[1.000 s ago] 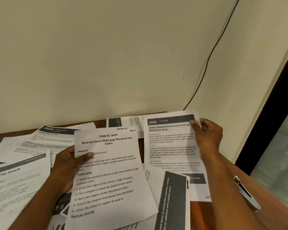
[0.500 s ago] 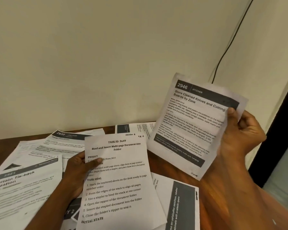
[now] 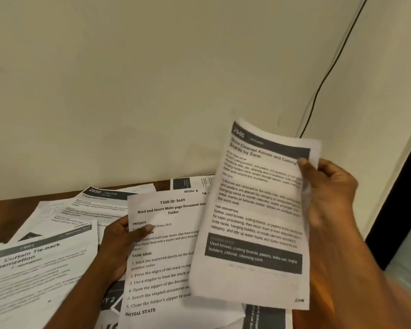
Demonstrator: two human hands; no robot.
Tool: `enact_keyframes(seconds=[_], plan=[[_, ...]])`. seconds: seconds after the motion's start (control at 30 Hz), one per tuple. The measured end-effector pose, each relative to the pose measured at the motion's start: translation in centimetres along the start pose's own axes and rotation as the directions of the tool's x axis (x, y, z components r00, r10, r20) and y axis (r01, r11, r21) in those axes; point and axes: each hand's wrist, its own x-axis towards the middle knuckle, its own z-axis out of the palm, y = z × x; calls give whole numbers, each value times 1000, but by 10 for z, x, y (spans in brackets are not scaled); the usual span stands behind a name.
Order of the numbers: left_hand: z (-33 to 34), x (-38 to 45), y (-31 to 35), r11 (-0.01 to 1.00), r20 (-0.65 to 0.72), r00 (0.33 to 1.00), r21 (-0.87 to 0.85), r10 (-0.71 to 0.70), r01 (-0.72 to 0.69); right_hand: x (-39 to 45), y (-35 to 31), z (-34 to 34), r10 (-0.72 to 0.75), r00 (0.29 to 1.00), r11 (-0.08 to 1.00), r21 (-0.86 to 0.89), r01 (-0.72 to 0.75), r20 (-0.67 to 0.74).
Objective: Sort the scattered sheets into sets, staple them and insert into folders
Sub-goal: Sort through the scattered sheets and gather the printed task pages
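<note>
Sorting step, nothing stapled yet. Right hand (image 3: 330,186) pinches the upper right edge of the "2946 Kitchen" sheet (image 3: 256,210), held up off the table (image 3: 0,210), tilted. Left hand (image 3: 121,245) grips the left edge of the "Task ID 3649" sheet (image 3: 166,257), thumb on top. Other sheets, including the "Curtain Tie-back" sheet (image 3: 33,269), lie scattered on the table. Next move likely: match the lifted sheet to its set; no stapler or folder visible.

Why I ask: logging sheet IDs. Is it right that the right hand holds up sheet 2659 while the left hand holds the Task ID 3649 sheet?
Not quite. In the head view the right hand holds sheet 2946; sheet 2659 lies on the table. The left hand does hold the Task ID 3649 sheet.
</note>
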Motion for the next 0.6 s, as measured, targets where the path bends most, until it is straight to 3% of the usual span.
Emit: enact_keyframes(seconds=[0.17,0.3,0.47,0.6], plan=[[2,-4,2,999,-3,1000,-32,-3,3,-10,48,15,229,965,970,-111,-216,129],[1,-5,2,999,-24,1000,-39,-1,0,-30,84,25,427,861,904,-169,-394,276],[-5,-7,21,998,-92,994,-19,54,-56,-48,109,34,478,804,878,-226,-423,354],[-24,-2,51,984,-191,967,-23,171,-178,-50,116,35,482,792,875,-253,-413,375]])
